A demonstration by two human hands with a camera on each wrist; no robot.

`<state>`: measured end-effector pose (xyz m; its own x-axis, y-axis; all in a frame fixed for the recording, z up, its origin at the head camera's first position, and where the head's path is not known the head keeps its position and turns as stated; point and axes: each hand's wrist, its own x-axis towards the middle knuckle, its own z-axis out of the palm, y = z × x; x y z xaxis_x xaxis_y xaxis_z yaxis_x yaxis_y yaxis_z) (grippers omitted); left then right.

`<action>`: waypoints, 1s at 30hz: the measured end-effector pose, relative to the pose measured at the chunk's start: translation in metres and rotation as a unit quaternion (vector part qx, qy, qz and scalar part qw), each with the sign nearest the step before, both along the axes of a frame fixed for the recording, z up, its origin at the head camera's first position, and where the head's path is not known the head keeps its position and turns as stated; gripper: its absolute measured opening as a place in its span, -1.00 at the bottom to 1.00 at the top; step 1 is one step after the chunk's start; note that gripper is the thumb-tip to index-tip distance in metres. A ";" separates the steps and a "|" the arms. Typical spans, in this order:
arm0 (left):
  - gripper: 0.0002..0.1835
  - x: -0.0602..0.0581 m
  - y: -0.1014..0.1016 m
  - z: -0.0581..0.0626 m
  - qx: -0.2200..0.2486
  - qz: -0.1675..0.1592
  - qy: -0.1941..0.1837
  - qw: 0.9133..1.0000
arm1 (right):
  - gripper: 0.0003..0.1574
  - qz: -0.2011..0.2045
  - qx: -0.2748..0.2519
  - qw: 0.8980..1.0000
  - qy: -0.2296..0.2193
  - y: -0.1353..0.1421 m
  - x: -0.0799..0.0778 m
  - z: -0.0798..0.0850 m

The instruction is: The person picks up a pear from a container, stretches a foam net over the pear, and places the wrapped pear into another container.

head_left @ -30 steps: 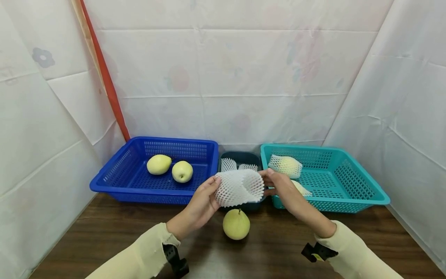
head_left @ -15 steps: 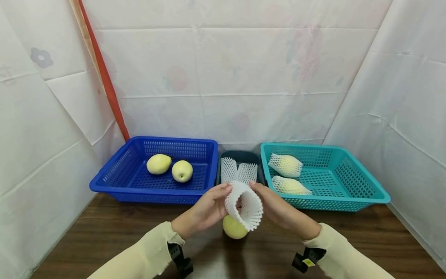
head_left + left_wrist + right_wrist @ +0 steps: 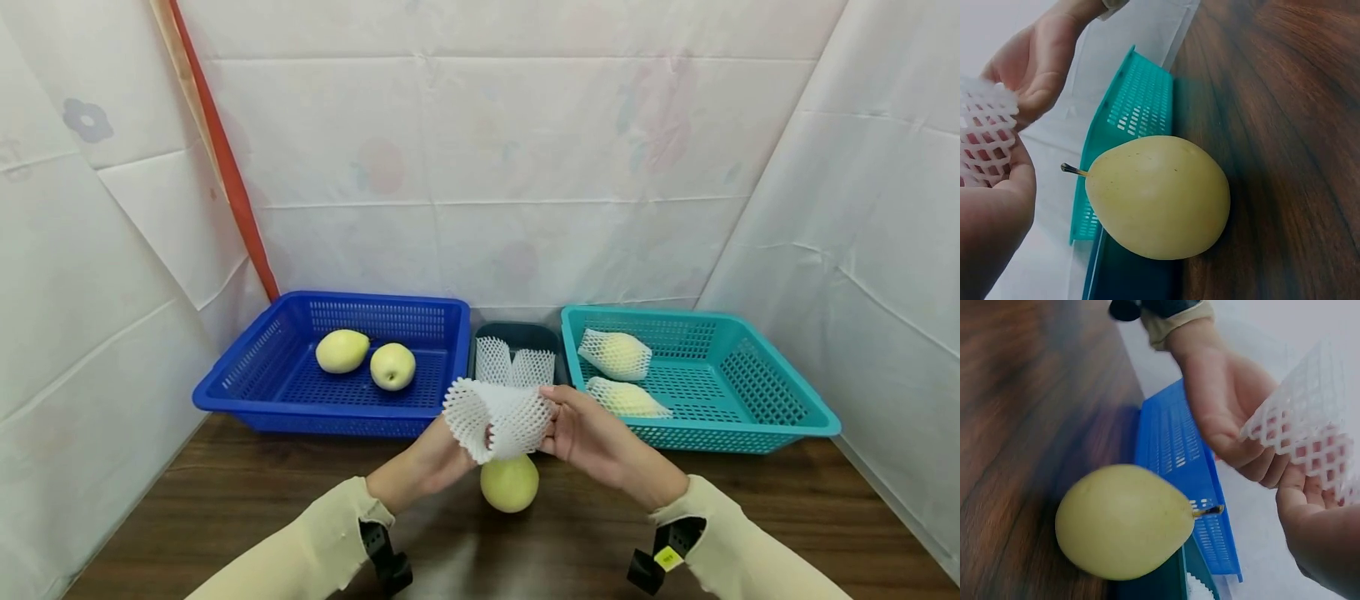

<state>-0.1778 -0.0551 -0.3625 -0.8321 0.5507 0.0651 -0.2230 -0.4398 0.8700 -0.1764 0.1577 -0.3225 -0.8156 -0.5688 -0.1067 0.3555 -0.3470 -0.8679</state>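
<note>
A white foam fruit net (image 3: 498,417) is held up between both hands, its wide mouth spread towards the lower left in the head view. My left hand (image 3: 431,462) grips it from the left, with its fingers partly hidden behind the mesh. At the other end, my right hand (image 3: 607,446) pinches the net's edge between thumb and fingers. Some fingertips show pink through the mesh in the right wrist view. Beneath the net, a bare yellow-green pear (image 3: 510,485) stands on the table; its stem (image 3: 1074,169) points up, as the left wrist view shows.
A blue basket (image 3: 330,421) at the left holds two bare pears (image 3: 393,367). Behind the hands, a dark tray (image 3: 528,333) contains more foam nets (image 3: 533,367). The teal basket (image 3: 742,442) at the right has two netted pears (image 3: 617,357). White cloth (image 3: 525,167) surrounds the brown table (image 3: 225,508).
The foam net has come down from above the tray and turned; its open mouth has swung from the right to the left. My right hand has drawn back from the teal basket.
</note>
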 end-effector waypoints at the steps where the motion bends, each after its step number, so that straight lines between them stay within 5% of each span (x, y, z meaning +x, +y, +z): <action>1: -0.79 0.000 0.000 0.001 0.008 -0.004 -0.007 1.000 | -0.63 0.001 0.003 1.000 -0.010 0.000 0.000 0.000; 6: -0.76 -0.002 0.001 0.005 0.056 -0.033 -0.030 0.997 | -0.64 0.022 0.063 0.997 -0.032 0.001 -0.001 -0.006; 11: -0.78 -0.001 0.003 0.003 0.069 -0.012 -0.095 0.993 | -0.74 0.020 0.059 0.996 -0.059 0.002 0.001 -0.017; 19: -0.64 0.001 0.001 -0.016 -0.024 0.031 -0.113 0.993 | -0.69 -0.029 0.063 0.994 -0.088 0.002 0.003 -0.038; 30: -0.70 0.001 -0.001 -0.034 -0.111 0.072 -0.108 0.985 | -0.60 -0.014 0.099 0.992 -0.081 0.004 -0.002 -0.068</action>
